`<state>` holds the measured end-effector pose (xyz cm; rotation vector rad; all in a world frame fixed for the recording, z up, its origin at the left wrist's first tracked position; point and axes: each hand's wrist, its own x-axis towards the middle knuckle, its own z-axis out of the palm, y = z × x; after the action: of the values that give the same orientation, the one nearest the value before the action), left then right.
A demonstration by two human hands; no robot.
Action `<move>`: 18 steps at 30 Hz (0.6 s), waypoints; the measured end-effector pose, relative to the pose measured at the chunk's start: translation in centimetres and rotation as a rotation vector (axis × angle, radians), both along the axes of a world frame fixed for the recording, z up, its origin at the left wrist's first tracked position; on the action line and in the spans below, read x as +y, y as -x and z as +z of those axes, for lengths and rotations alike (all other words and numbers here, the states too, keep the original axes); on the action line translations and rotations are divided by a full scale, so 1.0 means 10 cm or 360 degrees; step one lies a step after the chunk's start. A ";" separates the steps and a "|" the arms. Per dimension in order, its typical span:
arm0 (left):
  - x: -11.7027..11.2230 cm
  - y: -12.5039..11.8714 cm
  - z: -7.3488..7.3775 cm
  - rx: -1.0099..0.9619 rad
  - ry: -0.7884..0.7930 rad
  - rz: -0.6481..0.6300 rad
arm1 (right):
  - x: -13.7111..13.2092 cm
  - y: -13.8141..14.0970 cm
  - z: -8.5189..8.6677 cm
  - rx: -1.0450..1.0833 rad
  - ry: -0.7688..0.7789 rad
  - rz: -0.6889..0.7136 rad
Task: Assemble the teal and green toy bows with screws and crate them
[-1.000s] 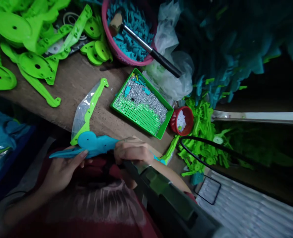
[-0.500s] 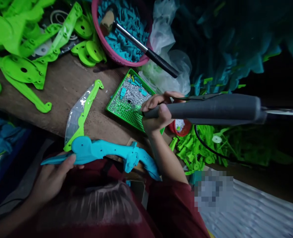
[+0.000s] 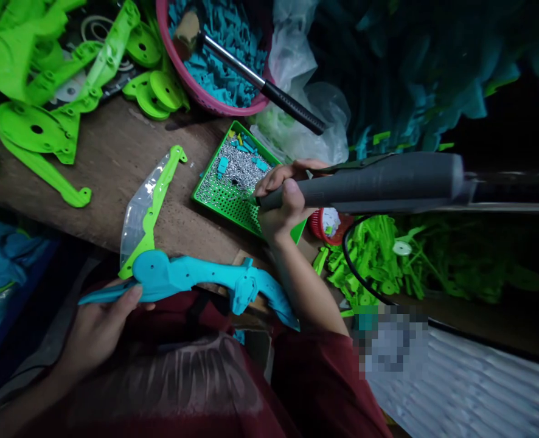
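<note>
My left hand (image 3: 103,322) is closed on the narrow left end of a blue plastic part (image 3: 205,274), thumb on top. That part lies sideways in front of my body, with a round disc near the grip. A green plastic arm with a clear panel (image 3: 144,222) rises from behind the disc. My right hand (image 3: 283,191) is wrapped around the tip end of a grey electric screwdriver (image 3: 383,182), held level above the right side of a green perforated tray (image 3: 237,213). Small silvery screws (image 3: 244,167) and a few blue bits lie in the tray. Whether the fingers pinch a screw is hidden.
A pink basket (image 3: 171,79) of small blue parts stands at the back, a hammer (image 3: 246,64) across it. Green parts (image 3: 36,131) are heaped at left, more green pieces (image 3: 365,258) at right beside a red basket (image 3: 315,226). A cable (image 3: 354,261) hangs below the screwdriver.
The screwdriver and my right hand have shifted slightly left and up, the tool's rear end rising most. My left hand keeps its hold on the blue part. The whole view has shifted a little.
</note>
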<state>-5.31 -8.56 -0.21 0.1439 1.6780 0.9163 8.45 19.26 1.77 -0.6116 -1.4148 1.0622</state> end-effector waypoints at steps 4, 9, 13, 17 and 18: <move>0.02 -0.05 0.03 -0.0136 -0.0014 -0.0007 | -0.19 -0.03 0.28 0.0094 -0.0106 -0.0069; 0.15 -0.06 0.12 -0.0114 -0.0148 -0.0213 | -0.30 -0.17 0.55 -0.0010 -0.0388 0.0013; 0.10 0.14 0.20 -0.0016 -0.0149 -0.0715 | -0.10 -0.22 0.57 0.0016 -0.0267 -0.0255; 0.18 0.45 0.47 0.0683 -0.0475 -0.1266 | 0.04 -0.26 0.57 0.0068 -0.0186 -0.0264; 0.30 0.47 0.57 0.0903 -0.0645 -0.1299 | 0.05 -0.27 0.58 0.0059 -0.0208 -0.0251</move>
<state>-10.05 -5.59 5.51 1.3603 1.6673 0.5820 11.12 19.78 7.55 -0.5953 -1.3681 0.8458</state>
